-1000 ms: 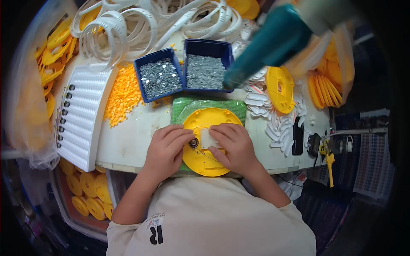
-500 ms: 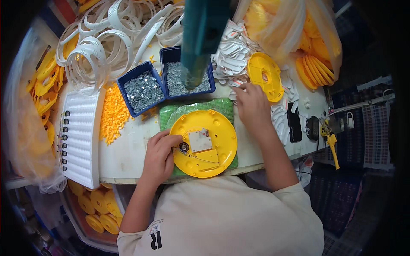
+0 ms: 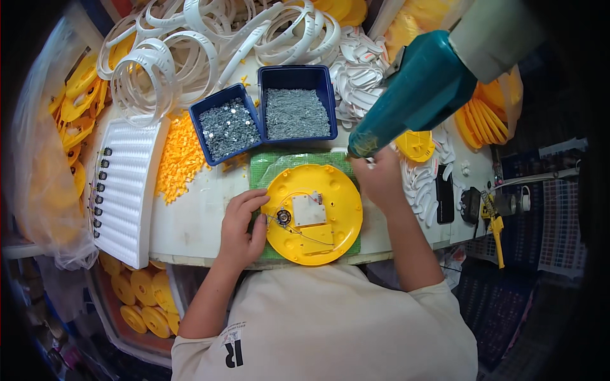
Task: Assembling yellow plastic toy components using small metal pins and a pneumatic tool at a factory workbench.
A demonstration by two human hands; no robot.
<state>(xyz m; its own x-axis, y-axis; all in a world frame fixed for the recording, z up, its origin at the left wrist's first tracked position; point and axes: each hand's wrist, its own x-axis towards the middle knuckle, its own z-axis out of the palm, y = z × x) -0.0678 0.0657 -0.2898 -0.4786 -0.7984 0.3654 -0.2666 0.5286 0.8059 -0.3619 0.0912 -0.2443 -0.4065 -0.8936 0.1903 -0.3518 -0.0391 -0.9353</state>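
Observation:
A round yellow plastic housing (image 3: pixel 343 219) lies with its inside up on a green mat (image 3: pixel 259 166) in front of me. A white square block (image 3: pixel 305 210), a small black round speaker (image 3: pixel 283 218) and thin wires sit in it. My left hand (image 3: pixel 240 225) is at the housing's left rim, thumb and fingers apart and holding nothing. Close to the mat's right edge, my right hand (image 3: pixel 383 181) is closed on a small white plastic piece (image 3: pixel 371 163), most of it hidden. A teal electric screwdriver (image 3: pixel 410 95) hangs over this hand and partly covers it.
Two blue bins (image 3: pixel 327 101) of screws and metal bits stand beyond the mat. Orange small parts (image 3: pixel 175 159) and a white foam tray (image 3: pixel 127 190) are left. White plastic pieces (image 3: pixel 359 82), a yellow cover (image 3: pixel 416 146) and a phone (image 3: pixel 445 197) lie right; white rings (image 3: pixel 152 70) fill the back.
My right hand has come back from the white pile toward the mat, with a white piece in it. My left hand has drawn off the speaker to the rim. The whole view has shifted.

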